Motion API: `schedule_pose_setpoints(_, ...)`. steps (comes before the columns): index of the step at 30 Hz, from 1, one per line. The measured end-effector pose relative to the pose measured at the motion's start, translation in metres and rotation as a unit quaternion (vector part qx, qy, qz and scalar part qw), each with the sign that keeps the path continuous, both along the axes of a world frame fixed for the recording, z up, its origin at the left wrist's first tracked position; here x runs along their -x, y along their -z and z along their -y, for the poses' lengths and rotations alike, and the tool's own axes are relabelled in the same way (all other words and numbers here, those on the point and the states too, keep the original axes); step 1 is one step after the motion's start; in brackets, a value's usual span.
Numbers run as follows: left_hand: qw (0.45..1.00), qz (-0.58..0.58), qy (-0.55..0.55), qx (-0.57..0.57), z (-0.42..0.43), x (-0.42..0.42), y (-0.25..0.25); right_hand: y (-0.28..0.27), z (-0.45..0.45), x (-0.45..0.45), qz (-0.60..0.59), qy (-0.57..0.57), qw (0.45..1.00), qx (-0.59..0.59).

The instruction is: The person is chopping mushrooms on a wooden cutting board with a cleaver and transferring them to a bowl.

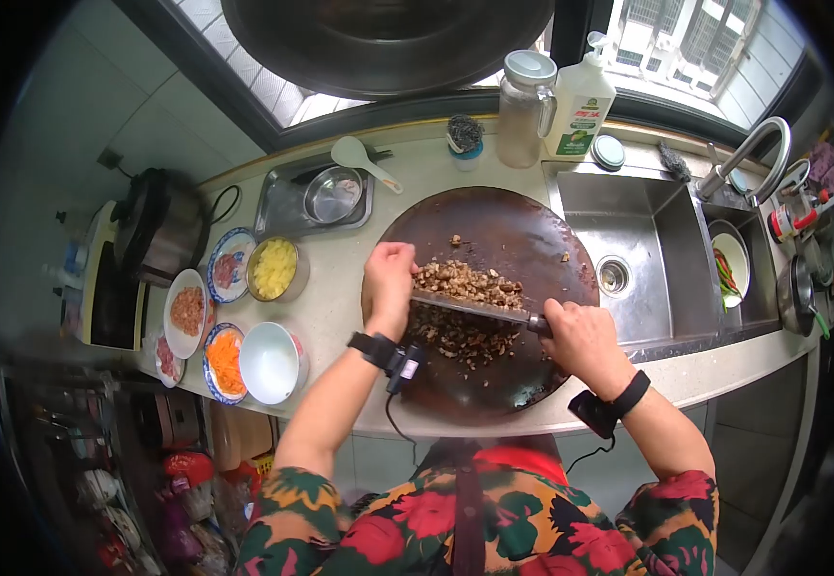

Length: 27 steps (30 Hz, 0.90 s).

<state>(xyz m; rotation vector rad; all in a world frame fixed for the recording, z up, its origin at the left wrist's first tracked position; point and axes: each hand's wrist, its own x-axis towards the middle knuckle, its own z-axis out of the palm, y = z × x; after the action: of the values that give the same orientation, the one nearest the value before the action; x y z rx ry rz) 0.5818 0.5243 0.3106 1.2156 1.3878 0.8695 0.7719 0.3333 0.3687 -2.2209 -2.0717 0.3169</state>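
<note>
While right fingers [557, 317] clench the knife [486, 308], its blade [465, 304] crosses chopped pieces [474, 281] toward left fingers [397, 252] whose grip I can't tell

Got a knife [470, 305] gripped in the right hand [585, 344], with the left hand [390, 283] right by its tip, chopped brown bits [467, 280] between both, plus a sink [642, 226] beyond the right hand.
</note>
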Motion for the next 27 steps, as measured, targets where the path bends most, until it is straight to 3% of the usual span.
schedule_pose_setpoints(3, 0.996, 0.051, -0.018, -0.067, 0.007, -0.007, -0.006, 0.013, 0.003, -0.009, -0.011, -0.004, 0.999, -0.049)
schedule_pose_setpoints(5, 1.0, 0.026, 0.01, 0.007, 0.003, 0.0, -0.019, -0.012, 0.001, -0.007, 0.0, -0.014, 0.999, -0.039)
schedule_pose_setpoints(6, 0.997, 0.074, 0.007, 0.027, 0.003, 0.008, -0.025, -0.03, 0.001, -0.003, 0.007, -0.02, 0.999, -0.028)
schedule_pose_setpoints(8, 0.997, 0.08, 0.007, 0.024, 0.009, 0.016, -0.024, -0.035, 0.006, 0.006, 0.006, -0.021, 1.0, -0.008)
schedule_pose_setpoints(10, 0.995, 0.089, -0.043, 0.018, 0.011, 0.019, 0.018, -0.012, 0.011, 0.012, 0.009, -0.003, 1.0, 0.013)
schedule_pose_setpoints(12, 0.994, 0.043, -0.037, -0.091, 0.025, 0.002, -0.006, 0.009, 0.015, 0.003, -0.006, -0.005, 1.0, -0.018)
schedule_pose_setpoints(15, 0.997, 0.078, -0.02, 0.022, 0.012, 0.004, -0.014, -0.007, 0.008, 0.001, 0.003, -0.017, 1.0, -0.009)
schedule_pose_setpoints(18, 0.988, 0.15, -0.012, 0.03, 0.007, 0.018, -0.023, -0.042, 0.011, 0.016, 0.02, -0.008, 0.999, -0.045)
schedule_pose_setpoints(20, 0.982, 0.183, -0.036, -0.005, 0.01, 0.012, 0.002, -0.018, 0.009, 0.016, 0.043, 0.0, 0.998, -0.043)
schedule_pose_setpoints(23, 0.991, 0.085, -0.037, -0.095, 0.012, -0.002, 0.015, 0.021, 0.017, 0.006, 0.009, 0.011, 0.999, -0.033)
schedule_pose_setpoints(24, 0.991, 0.087, -0.043, -0.093, 0.011, 0.0, 0.012, 0.018, 0.017, 0.005, 0.012, 0.006, 0.999, -0.031)
schedule_pose_setpoints(26, 0.986, 0.166, 0.003, 0.033, 0.002, 0.007, 0.003, 0.006, 0.01, 0.001, -0.031, 0.027, 0.999, -0.022)
schedule_pose_setpoints(27, 0.974, 0.218, -0.032, 0.057, -0.001, 0.008, 0.002, -0.003, 0.012, 0.0, -0.052, 0.042, 0.997, -0.037)
